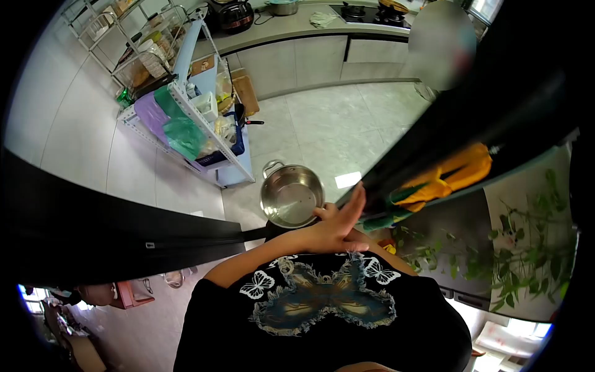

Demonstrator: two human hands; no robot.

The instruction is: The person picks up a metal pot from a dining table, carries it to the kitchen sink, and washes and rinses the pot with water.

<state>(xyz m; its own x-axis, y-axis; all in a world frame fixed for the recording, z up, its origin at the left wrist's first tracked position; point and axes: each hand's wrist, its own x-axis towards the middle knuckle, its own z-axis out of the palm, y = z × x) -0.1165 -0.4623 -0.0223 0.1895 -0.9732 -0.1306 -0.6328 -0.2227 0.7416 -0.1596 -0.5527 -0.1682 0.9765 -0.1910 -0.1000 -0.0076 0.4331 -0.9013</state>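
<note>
A stainless steel pot with bare, shiny insides hangs in front of my body, low over the threshold between dark door panels. One loop handle shows at its far left. My right hand grips the pot's near right side; most of that hand is hidden behind my left. Crossing over it, my left hand has its fingers stretched up and its thumb apart. Its fingertips lie at the edge of the dark door panel on the right; whether they press on it I cannot tell.
Beyond the doorway, a white metal shelf rack with bags and containers stands left. A counter with a gas stove runs along the back. Another dark panel is at left. Yellow-orange cloth and a leafy plant are at right.
</note>
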